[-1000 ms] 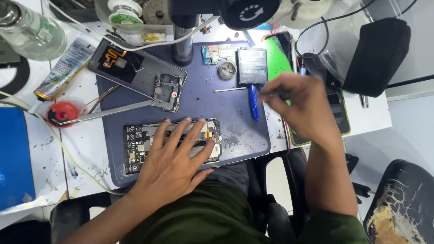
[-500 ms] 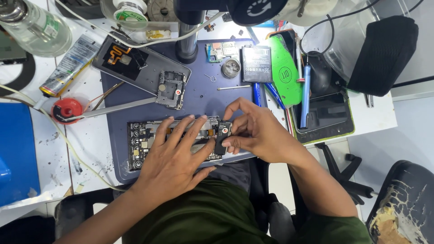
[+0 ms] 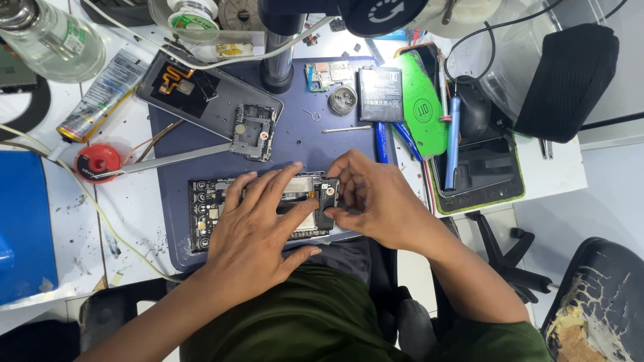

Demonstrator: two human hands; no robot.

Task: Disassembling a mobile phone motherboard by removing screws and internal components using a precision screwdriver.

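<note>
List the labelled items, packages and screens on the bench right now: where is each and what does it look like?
Bottle: top left, clear, with a pale label.
Tube: left of the mat, grey, printed label, lying slanted.
Battery: top of the mat, dark flat rectangle with small print.
Green card: right of the battery, long, bright green.
Red spool: left, round, lettered.
No lit screens visible.

dark blue mat, green case, red spool

White-labelled grey tube left; labelled black battery top centre.
</note>
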